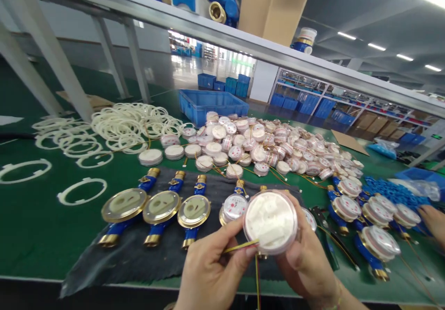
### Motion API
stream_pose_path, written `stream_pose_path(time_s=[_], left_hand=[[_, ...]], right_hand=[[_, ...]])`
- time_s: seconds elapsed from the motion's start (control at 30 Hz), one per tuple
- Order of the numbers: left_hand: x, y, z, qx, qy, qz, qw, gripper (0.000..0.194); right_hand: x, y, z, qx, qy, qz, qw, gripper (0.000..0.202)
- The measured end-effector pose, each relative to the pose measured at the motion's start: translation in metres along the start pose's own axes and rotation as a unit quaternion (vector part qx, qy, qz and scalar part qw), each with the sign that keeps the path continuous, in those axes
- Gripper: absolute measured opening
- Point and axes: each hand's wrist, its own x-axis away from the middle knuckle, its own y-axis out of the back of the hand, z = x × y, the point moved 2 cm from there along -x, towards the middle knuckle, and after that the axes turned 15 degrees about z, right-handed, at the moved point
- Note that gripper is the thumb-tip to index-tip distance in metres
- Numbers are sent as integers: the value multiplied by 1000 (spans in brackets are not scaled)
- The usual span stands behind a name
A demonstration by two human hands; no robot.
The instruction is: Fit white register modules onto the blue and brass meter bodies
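My right hand [311, 256] is wrapped round the side of a round water meter register [271, 217], its white underside tilted up toward me. Between the thumb and fingers of my left hand [212, 266] is pinched the register's thin yellow-and-red cable [241, 246], whose tail hangs below. Behind my hands, blue water meter bodies with brass ends stand in a row on a dark cloth [156, 263]. Three on the left, such as this meter body [193, 212], show bare round tops; another has a printed register [234, 206] on it. My hands partly hide the row's right end.
Loose registers [257, 152] are heaped at the back, beside white plastic rings [132, 120] and a blue crate [213, 106]. Pliers [328, 240] lie right of my hands. Assembled meters [378, 245] stand farther right, near another person's hand [433, 222]. A shelf [194, 18] crosses above.
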Motion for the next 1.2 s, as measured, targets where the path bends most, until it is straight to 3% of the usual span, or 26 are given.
stream_pose_path(time_s=[0.1, 0.2, 0.33, 0.4, 0.5, 0.67, 0.8, 0.9, 1.0, 1.1, 1.2], left_hand=[[13, 3, 18, 44, 58, 35, 997, 33], [33, 4, 43, 74, 160, 59, 983, 37], [64, 3, 76, 125, 276, 78, 950, 45], [75, 4, 88, 140, 290, 81, 943, 45], [86, 8, 99, 145, 289, 90, 942, 44], [94, 21, 105, 109, 288, 106, 945, 37], [93, 31, 116, -22, 256, 21, 966, 31], [89, 32, 129, -114, 240, -45, 963, 34], [82, 26, 138, -184, 227, -62, 954, 47], [75, 20, 138, -211, 217, -34, 952, 53], [70, 16, 136, -196, 238, 1, 951, 56]], right_hand=[[-21, 2, -2, 70, -52, 46, 995, 70], [-59, 8, -10, 174, -130, 124, 968, 70], [-115, 20, -39, 358, -220, 276, 864, 63], [-136, 24, -57, 403, -231, 341, 817, 65], [-155, 26, -78, 404, -245, 411, 780, 65], [-165, 25, -93, 391, -286, 478, 733, 66], [-167, 20, -93, 454, -282, 500, 681, 65], [-165, 10, -91, 517, -253, 506, 643, 65], [-158, -3, -92, 571, -200, 520, 604, 64], [-151, -9, -95, 588, -178, 524, 591, 66], [-149, -9, -96, 583, -189, 510, 603, 68]])
